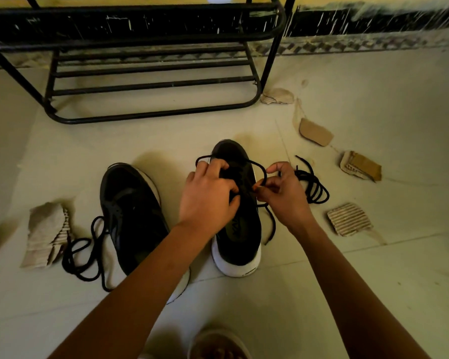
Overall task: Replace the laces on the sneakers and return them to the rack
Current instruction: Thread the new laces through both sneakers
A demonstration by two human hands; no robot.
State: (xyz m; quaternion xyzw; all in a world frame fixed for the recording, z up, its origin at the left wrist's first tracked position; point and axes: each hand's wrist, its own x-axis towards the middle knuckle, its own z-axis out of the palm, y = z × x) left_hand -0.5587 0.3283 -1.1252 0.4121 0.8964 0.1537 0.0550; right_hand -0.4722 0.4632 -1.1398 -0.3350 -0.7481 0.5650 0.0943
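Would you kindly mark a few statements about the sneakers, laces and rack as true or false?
1. The left hand and right hand are both at the right sneaker. True.
2. The sneakers stand on the rack. False: both stand on the floor before it.
3. A loose lace lies beside the left sneaker. True.
4. The right hand is empty. False: it pinches a lace.

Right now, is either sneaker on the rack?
No. The left sneaker and right sneaker both stand on the floor before the rack; the left hand and right hand hold the right one's lace.
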